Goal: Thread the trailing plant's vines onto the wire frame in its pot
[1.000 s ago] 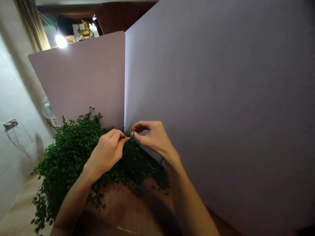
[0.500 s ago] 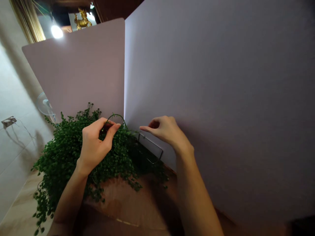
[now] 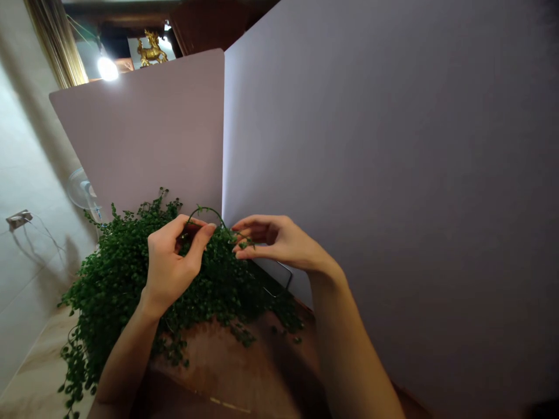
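A bushy green trailing plant (image 3: 113,273) with small round leaves spreads over the table. My left hand (image 3: 172,259) is closed in a pinch on one thin vine stem (image 3: 210,209), which arches up and over to the right. At the stem's far end is my right hand (image 3: 286,241), its thumb and fingers apart around the leafy tip. Whether those fingers touch the stem I cannot tell. Below the right hand, a bent metal wire handle (image 3: 289,279) shows beside the plant, partly covered by the hand.
Two tall pale panels (image 3: 144,134) meet in a corner behind the plant. The brown wooden table (image 3: 218,361) lies beneath it. A lit bulb (image 3: 108,68), a golden animal figurine (image 3: 151,49), a fan (image 3: 81,187) and a wall socket (image 3: 19,219) are beyond.
My right hand has moved left and slightly down to the stem's tip, its fingers now spread around it. My left hand keeps its pinch. The view has shifted slightly.
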The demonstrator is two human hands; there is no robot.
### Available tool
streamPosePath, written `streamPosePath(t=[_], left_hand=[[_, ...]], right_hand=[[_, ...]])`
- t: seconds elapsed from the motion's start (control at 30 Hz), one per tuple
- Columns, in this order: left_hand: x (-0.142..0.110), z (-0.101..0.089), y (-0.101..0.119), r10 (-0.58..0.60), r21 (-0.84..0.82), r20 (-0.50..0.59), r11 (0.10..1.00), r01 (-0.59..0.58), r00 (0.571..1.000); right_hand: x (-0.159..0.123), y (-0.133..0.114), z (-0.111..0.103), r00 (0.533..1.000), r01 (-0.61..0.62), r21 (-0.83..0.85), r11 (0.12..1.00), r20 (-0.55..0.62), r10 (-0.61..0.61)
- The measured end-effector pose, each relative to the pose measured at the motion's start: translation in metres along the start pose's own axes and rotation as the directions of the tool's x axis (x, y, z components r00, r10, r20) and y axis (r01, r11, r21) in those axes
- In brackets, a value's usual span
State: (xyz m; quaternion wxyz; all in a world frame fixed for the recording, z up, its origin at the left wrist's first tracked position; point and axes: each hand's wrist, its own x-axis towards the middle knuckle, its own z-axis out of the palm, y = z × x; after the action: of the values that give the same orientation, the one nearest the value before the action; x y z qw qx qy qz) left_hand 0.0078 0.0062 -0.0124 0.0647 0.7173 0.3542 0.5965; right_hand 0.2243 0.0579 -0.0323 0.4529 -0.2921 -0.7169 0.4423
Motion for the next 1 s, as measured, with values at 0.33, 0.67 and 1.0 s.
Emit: streamPosePath(t=[0.33, 0.67, 1.0], left_hand=[[0.0, 0.0, -0.002, 0.026, -0.005, -0.003, 1.0, -0.026, 1.0], [0.0, 0.0, -0.001, 0.014, 0.007, 0.011, 1.0, -0.014, 1.0], [0.0, 0.002, 0.0, 0.039, 0.023, 0.039, 0.999, -0.04, 0.998]], right_hand=[[-0.006, -0.003, -0.003, 0.959, 0.189, 0.228, 0.955, -0.25, -0.13], [0.001, -0.001, 0.005, 0.916, 0.297, 0.121, 0.947, -0.317, -0.247], [0.001, -0.014, 0.017, 0.828, 0.363, -0.03, 0.931, -0.448, -0.338]])
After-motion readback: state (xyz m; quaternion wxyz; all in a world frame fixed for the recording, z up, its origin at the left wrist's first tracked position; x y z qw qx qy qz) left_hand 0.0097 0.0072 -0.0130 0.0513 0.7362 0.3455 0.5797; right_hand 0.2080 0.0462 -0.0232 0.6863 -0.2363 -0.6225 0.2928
